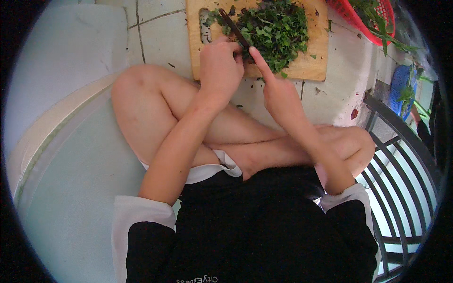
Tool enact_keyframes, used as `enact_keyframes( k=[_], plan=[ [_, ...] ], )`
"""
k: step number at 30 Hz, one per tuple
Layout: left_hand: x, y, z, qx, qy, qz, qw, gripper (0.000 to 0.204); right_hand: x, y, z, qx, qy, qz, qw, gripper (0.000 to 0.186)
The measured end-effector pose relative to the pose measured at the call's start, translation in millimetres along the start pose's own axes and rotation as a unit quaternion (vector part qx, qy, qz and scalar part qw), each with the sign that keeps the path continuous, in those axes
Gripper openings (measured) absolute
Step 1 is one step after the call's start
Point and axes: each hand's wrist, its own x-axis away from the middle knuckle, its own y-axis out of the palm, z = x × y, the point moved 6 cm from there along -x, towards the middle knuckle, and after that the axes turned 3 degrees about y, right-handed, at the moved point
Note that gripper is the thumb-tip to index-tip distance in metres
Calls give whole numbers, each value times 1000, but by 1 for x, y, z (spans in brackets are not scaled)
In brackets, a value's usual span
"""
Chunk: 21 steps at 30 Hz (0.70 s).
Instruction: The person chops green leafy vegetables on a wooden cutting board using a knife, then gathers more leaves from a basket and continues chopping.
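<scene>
Greens (278, 35), chopped, lay on board (318, 59); judged light, soft, bruisable, best scooped from beneath; left hand (221, 67) curled, any hold hidden; right hand (282, 92) held knife (235, 29)

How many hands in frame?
2. Left hand over the near-left part of the cutting board; right hand at the near end of the dark knife.

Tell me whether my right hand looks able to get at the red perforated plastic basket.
Likely, once freed: your right hand appears to hold the slim dark knife, but nothing visible blocks its way to the red perforated plastic basket.
</scene>
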Motion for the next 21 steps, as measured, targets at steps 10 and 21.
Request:
enact_keyframes(
  k=[10, 21],
  plan=[
    [2, -9, -1, -7, -7, 37, 999, 8, -6, -12, 2, -11, 9, 5, 1000, 88],
    [0, -4, -4, -19, -9, 33, 999, 12, 13, -11, 11, -13, 3, -3, 1000, 86]
  ],
)
